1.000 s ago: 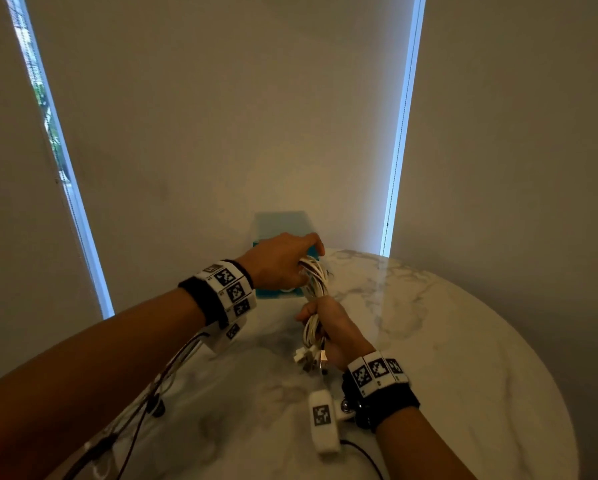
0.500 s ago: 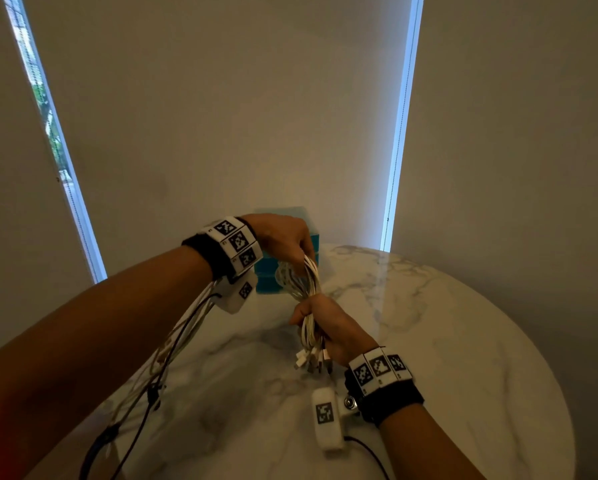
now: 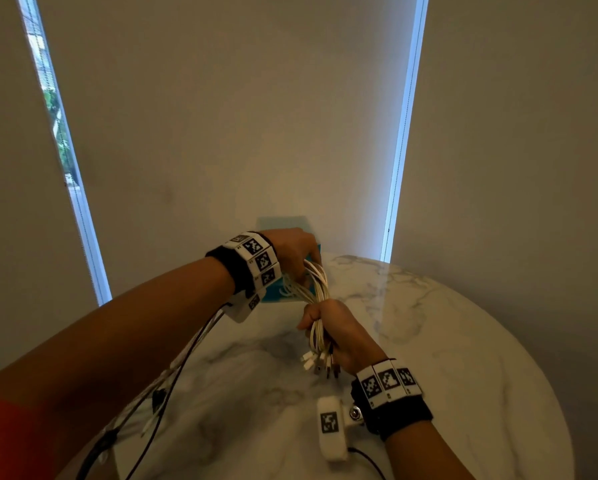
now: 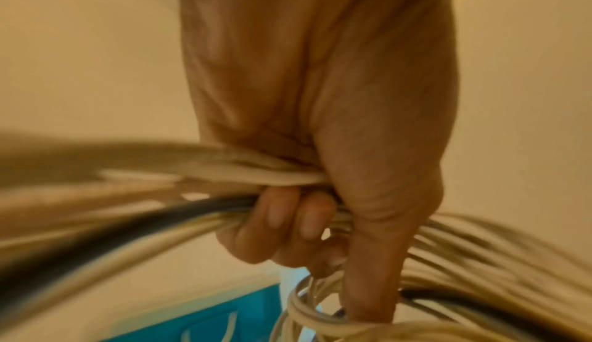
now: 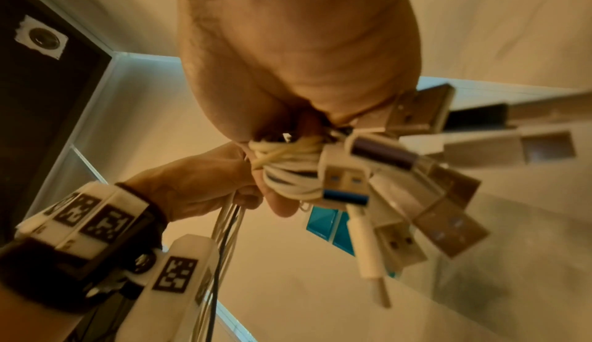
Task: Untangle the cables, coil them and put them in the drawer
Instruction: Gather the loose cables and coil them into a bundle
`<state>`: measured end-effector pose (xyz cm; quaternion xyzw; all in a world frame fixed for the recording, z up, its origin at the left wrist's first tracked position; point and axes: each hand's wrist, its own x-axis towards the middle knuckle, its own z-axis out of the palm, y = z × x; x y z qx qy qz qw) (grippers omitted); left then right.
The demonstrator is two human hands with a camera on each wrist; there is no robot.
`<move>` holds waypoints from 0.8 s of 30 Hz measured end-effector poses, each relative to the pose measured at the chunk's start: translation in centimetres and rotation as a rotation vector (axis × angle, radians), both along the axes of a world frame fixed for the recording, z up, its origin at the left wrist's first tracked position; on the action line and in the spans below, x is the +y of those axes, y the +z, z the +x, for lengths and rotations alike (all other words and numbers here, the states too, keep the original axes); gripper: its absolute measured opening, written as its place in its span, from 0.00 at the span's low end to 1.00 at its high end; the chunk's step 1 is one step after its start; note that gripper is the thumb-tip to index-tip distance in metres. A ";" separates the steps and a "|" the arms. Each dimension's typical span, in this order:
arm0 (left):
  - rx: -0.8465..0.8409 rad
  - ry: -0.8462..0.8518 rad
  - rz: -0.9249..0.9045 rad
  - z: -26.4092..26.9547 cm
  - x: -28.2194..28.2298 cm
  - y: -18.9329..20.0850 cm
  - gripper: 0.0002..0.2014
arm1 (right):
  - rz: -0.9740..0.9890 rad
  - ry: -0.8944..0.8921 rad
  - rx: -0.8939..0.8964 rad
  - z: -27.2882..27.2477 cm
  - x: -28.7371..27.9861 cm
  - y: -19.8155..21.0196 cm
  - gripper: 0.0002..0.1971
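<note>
Round marble table (image 3: pixel 446 341) by drawn blinds (image 3: pixel 238 116), left hand (image 3: pixel 292 252) and right hand (image 3: pixel 339 334) gripping cable bundle (image 3: pixel 316 289)

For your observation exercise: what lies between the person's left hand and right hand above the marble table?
In the head view, a bundle of white cables spans from the left hand down to the right hand; both grip it.

The marble counter (image 3: pixel 446 358) lies bare to the right of and before the right hand (image 3: pixel 339 332), giving open passage. At its far edge a teal drawer unit (image 3: pixel 273 292) stands just behind the left hand (image 3: pixel 292 251), against the wall. Loose cables (image 3: pixel 172 368) trail leftward under the left forearm.
</note>
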<state>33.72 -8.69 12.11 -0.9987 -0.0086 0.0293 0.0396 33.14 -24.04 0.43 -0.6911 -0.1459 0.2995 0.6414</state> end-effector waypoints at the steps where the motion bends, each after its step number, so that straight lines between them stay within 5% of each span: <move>1: -0.009 -0.004 -0.001 0.1 -0.1 0.3 0.21 | 0.002 -0.012 -0.014 0.1 -0.1 0.1 0.13; 8: -0.242 -0.115 0.141 0.6 0.1 -1.8 0.25 | -0.042 -0.069 -0.389 -1.0 0.1 0.2 0.05; 12: -0.406 -0.294 0.195 0.3 0.6 -1.7 0.13 | -0.008 -0.002 -0.481 -1.4 0.0 0.4 0.07; 15: -0.487 -0.305 0.193 -0.1 -0.2 -0.2 0.20 | -0.092 0.060 -0.522 -0.7 0.3 -0.2 0.07; 18: -0.547 -0.270 0.003 0.3 -1.3 0.0 0.15 | -0.054 -0.003 -0.589 0.2 0.4 -0.6 0.02; 21: -0.485 -0.265 -0.452 0.7 -2.6 -0.9 0.14 | -0.023 -0.033 -0.636 0.8 -0.3 -0.8 0.17; 24: -0.386 -0.276 -0.740 0.4 -4.2 -1.1 0.22 | 0.026 -0.016 -0.533 1.1 -1.1 -0.5 0.16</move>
